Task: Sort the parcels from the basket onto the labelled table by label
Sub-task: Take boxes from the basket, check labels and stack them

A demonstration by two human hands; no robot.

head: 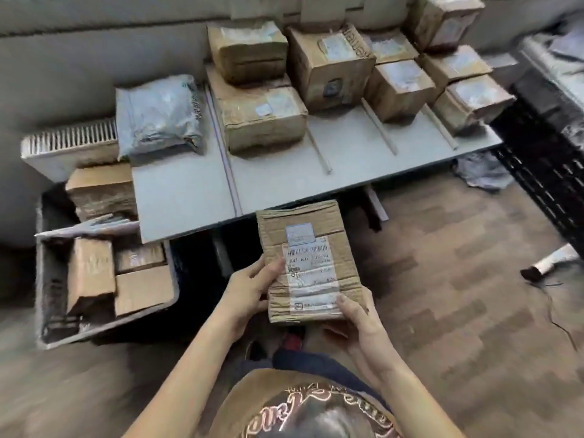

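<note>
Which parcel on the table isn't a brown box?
The grey plastic bag at the left end of the table; every other parcel there is brown cardboard.

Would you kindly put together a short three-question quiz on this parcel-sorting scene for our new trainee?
1. True or false: both the left hand and the right hand hold the cardboard parcel, label facing up.
2. What lies in the leftmost section of the table?
A) a grey mailer bag
B) a glass bottle
C) a red tin
3. Fill in: the grey basket on the floor, with cardboard parcels inside, stands on the person's ____ side.

Key: 1 true; 2 A; 3 left.
</note>
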